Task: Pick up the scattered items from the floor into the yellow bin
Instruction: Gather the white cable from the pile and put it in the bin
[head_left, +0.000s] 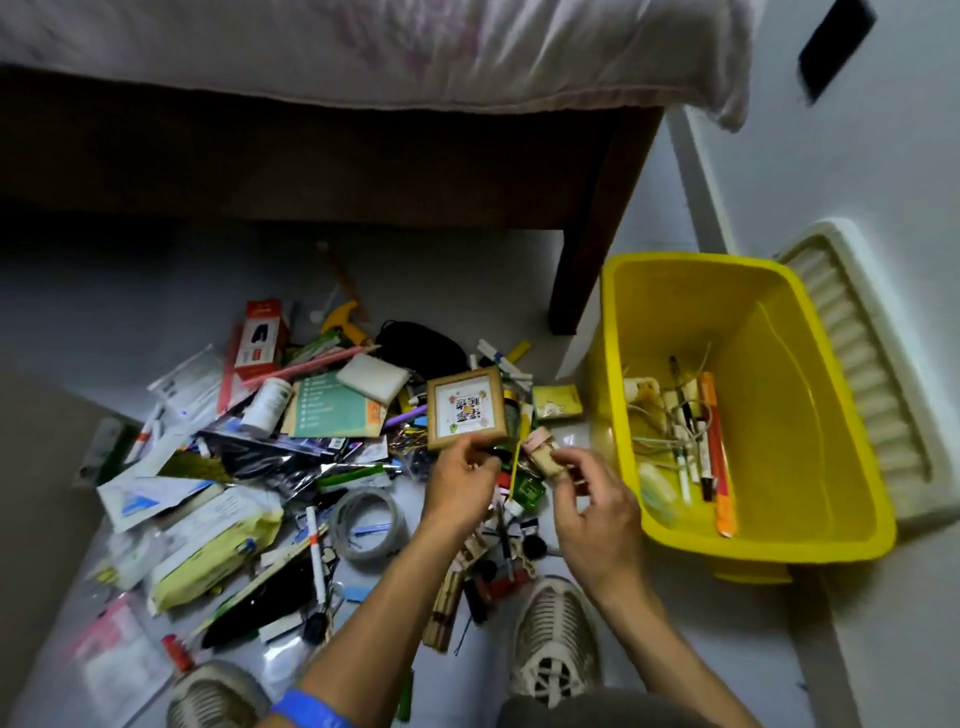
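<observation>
Head view. Left hand (460, 483) pinches the lower edge of a small wooden picture frame (467, 407), thumb and fingers curled on its bottom rail; the frame stands tilted up above the hand, its printed face toward the camera. A blue wristband (311, 709) shows on the left forearm near the bottom edge.

Right hand (595, 512) grips a small tan wooden piece (543, 454), held between thumb and fingertips just right of the frame; what the piece is cannot be told. Both hands hover close together over the right end of the pile, with a narrow gap between them.

Yellow bin (618, 332) sits on the floor just right of the right hand, near the dark bed leg (587, 249). Pens and markers (698, 457) with some cords lie along its bottom. A cream ribbed lid (862, 374) lies against the bin's far right side.

Scattered items spread left of and below the hands: a roll of clear tape (369, 522) just left of the left forearm, a white bottle (267, 405), a red box (260, 338), a green booklet (332, 405), a white sponge block (373, 378), a yellow-green pouch (215, 545), and a black mask (421, 345) beyond the frame. A small yellow packet (556, 401) lies between the frame and the bin.

Two grey knit shoes (556, 639) show at the bottom, one under each forearm.
</observation>
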